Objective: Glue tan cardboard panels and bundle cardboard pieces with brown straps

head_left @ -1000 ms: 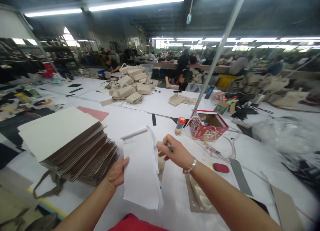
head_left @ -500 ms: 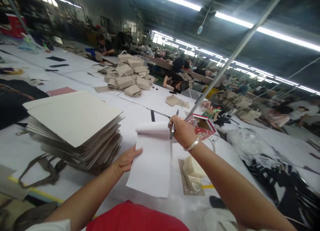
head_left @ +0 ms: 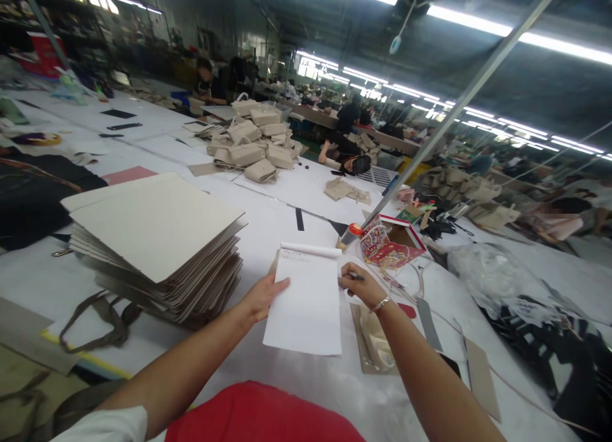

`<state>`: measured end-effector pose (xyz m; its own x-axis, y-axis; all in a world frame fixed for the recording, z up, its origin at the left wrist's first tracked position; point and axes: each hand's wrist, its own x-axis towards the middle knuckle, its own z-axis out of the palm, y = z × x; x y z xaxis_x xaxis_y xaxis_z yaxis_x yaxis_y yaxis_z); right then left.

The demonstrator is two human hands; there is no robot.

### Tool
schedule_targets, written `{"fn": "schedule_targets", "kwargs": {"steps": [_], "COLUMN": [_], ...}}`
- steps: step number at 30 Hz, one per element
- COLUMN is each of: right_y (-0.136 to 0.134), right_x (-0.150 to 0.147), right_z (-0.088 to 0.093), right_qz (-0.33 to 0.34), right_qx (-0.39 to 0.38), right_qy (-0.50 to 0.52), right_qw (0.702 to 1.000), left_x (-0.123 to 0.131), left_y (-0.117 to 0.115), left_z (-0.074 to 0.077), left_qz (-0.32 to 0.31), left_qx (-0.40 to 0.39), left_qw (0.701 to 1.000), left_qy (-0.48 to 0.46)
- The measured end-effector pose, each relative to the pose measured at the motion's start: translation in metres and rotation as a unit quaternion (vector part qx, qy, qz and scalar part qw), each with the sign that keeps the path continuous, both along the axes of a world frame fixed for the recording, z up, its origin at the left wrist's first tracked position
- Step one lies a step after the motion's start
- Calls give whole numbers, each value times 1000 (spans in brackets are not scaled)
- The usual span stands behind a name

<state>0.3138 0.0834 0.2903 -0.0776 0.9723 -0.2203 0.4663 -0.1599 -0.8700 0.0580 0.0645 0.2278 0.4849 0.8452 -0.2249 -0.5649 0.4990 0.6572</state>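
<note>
My left hand [head_left: 262, 296] grips a white notepad [head_left: 306, 311] by its left edge, thumb on top and fingers underneath. The pad's pages are rolled back along the upper edge, and a few handwritten lines show near the top of the open sheet. Closed around a dark pen [head_left: 356, 276], my right hand [head_left: 362, 287] is at the pad's right edge; whether it touches the paper I cannot tell. A tall stack of pale board sheets [head_left: 157, 225] stands left of the pad. Beyond my right hand is a red patterned box [head_left: 392, 244].
A grey strap [head_left: 102, 324] lies beside the stack. Beige bags [head_left: 255, 139] are heaped farther back. Clear plastic [head_left: 497, 279] and black pieces [head_left: 530, 340] cover the right side. A slanted metal pole [head_left: 459, 104] rises near the box. Other people sit in the background.
My right hand has come down from the pad's top to its right edge, pen still held. The page is now rolled farther back, and handwriting shows. My left hand keeps its grip.
</note>
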Motion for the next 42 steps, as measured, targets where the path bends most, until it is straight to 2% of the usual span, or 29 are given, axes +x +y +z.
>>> {"fn": "schedule_targets", "kwargs": {"steps": [5, 10, 15, 19, 27, 31, 35, 39, 42], "right_y": [9, 19, 25, 31, 34, 36, 50, 77, 96], "right_x": [27, 36, 38, 36, 37, 42, 42, 41, 41], "right_z": [-38, -73, -91, -100, -104, -101, -95, -83, -75], "right_qz": [-43, -34, -5, 11, 4, -6, -95, -195, -222], "right_qx": [-8, -12, 5, 19, 12, 43, 81, 135, 162], "right_qy": [6, 15, -49, -67, 4, -24, -49, -21, -3], "right_qw": [999, 999, 999, 998, 1000, 999, 991, 971, 962], "left_x": [34, 51, 53, 52, 46, 41, 40, 43, 46], "left_y": [22, 36, 47, 55, 67, 68, 68, 71, 75], "left_z": [-26, -50, -65, -69, -60, -56, -52, -51, -55], "left_qz": [41, 53, 71, 89, 59, 27, -6, -18, -15], "left_qx": [-39, -57, -81, -79, -58, -44, -39, -41, -44], "left_qw": [998, 996, 991, 989, 994, 997, 998, 997, 996], "left_qy": [40, 47, 76, 85, 76, 51, 46, 67, 82]}}
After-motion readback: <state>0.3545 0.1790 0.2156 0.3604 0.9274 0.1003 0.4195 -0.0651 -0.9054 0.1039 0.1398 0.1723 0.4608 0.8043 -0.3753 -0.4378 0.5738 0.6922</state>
